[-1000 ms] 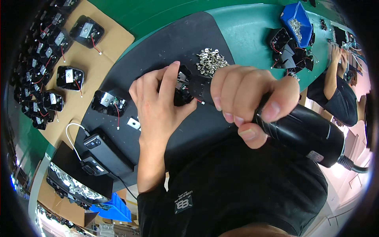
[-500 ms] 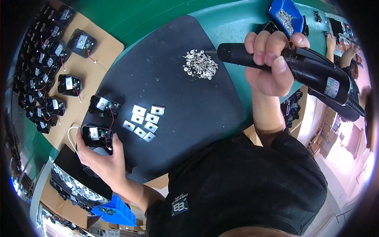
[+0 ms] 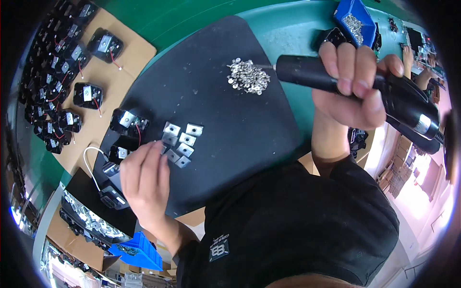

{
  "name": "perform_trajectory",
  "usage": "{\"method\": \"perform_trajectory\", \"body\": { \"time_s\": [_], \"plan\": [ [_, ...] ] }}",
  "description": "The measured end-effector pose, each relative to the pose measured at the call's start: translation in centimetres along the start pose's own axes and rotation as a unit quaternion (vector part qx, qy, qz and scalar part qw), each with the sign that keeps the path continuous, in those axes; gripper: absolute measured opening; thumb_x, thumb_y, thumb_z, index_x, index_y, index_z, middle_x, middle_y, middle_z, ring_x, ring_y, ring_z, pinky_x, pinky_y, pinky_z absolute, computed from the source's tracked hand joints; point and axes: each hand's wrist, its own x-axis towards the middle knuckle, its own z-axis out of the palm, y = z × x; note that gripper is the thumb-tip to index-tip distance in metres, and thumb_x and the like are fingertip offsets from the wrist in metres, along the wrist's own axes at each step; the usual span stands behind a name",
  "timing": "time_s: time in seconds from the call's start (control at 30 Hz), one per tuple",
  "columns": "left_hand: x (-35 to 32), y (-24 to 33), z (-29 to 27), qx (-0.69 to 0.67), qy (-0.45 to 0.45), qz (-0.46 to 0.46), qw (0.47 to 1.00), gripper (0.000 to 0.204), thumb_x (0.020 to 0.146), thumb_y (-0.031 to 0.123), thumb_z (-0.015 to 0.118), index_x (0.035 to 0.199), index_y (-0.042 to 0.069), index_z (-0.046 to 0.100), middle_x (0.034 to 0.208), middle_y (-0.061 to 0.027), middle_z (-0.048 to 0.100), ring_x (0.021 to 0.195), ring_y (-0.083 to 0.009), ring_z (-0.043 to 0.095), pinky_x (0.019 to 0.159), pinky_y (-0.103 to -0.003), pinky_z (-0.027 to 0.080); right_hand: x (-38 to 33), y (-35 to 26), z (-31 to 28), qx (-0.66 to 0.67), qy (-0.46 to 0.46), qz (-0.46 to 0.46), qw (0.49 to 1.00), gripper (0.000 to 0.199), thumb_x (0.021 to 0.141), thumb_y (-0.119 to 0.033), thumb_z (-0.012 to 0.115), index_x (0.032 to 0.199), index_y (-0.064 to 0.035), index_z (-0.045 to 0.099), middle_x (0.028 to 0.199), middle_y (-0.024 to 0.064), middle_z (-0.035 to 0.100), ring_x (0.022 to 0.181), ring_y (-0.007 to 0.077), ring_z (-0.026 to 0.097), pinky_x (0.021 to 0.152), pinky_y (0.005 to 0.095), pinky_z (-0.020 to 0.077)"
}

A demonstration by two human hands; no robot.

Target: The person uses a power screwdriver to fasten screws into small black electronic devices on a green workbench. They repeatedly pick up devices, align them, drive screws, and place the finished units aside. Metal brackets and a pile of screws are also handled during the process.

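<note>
My right hand (image 3: 353,86) is wrapped round a black electric screwdriver (image 3: 300,72), held almost level and pointing left. Its thin bit reaches the heap of small silver screws (image 3: 248,79) on the dark mat (image 3: 221,139). The fingers of my left hand (image 3: 146,185) are bent and pinched at the left edge of a group of small metal plates (image 3: 187,139), each with a hole. A plate there is mostly covered by the fingertips. Behind the hand sits a black housing (image 3: 117,153), partly hidden; another housing (image 3: 128,121) with a metal plate and red wire stands just beyond.
Many black housings with red wires (image 3: 89,94) stand on cardboard (image 3: 126,41) at the left. A blue bin of screws (image 3: 355,26) is at the far right. A white cable (image 3: 86,165) and a small dark device (image 3: 113,197) lie near my left wrist.
My left hand has let go of the black housing and moved right to the metal plates. The screwdriver in my right hand has shifted slightly, its bit still by the screws.
</note>
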Motion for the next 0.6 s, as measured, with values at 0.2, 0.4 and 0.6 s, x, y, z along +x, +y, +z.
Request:
{"method": "perform_trajectory", "body": {
  "time_s": [0.2, 0.4, 0.6],
  "plan": [
    [3.6, 1.8, 1.2, 0.069, -0.138, -0.025, 0.988, 0.030, 0.078, 0.003, 0.069, 0.108, 0.002, 0.065, 0.104, -0.0110, 0.064, 0.090, -0.0304, 0.061, 0.080, -0.040, 0.050, -0.6, -1.1, -0.3, 0.058, 0.011, 0.010, 0.998, 0.056, 0.087, -0.013, 0.058, 0.139, -0.0216, 0.039, 0.080, -0.0002, 0.049, 0.071, 0.0153, 0.050, 0.073, 0.0360, 0.0415],
    [4.8, 1.8, 0.8, 0.036, -0.209, -0.087, 0.973, 0.019, 0.079, 0.006, 0.070, 0.094, 0.000, 0.059, 0.092, -0.0141, 0.061, 0.086, -0.0339, 0.060, 0.075, -0.043, 0.048, -1.7, 0.1, -0.1, 0.036, 0.102, 0.031, 0.994, 0.051, 0.081, -0.009, 0.063, 0.127, -0.0157, 0.041, 0.073, 0.0009, 0.049, 0.063, 0.0156, 0.051, 0.067, 0.0355, 0.0448],
    [6.1, 1.8, 1.2, -0.021, -0.212, -0.063, 0.975, 0.016, 0.077, 0.004, 0.073, 0.084, -0.001, 0.059, 0.078, -0.0125, 0.061, 0.070, -0.0308, 0.061, 0.064, -0.039, 0.048, -2.9, -0.2, -0.6, 0.028, 0.066, 0.076, 0.994, 0.042, 0.085, -0.013, 0.064, 0.120, -0.0219, 0.042, 0.074, -0.0037, 0.048, 0.066, 0.0127, 0.048, 0.068, 0.0308, 0.0404]
  ]
}}
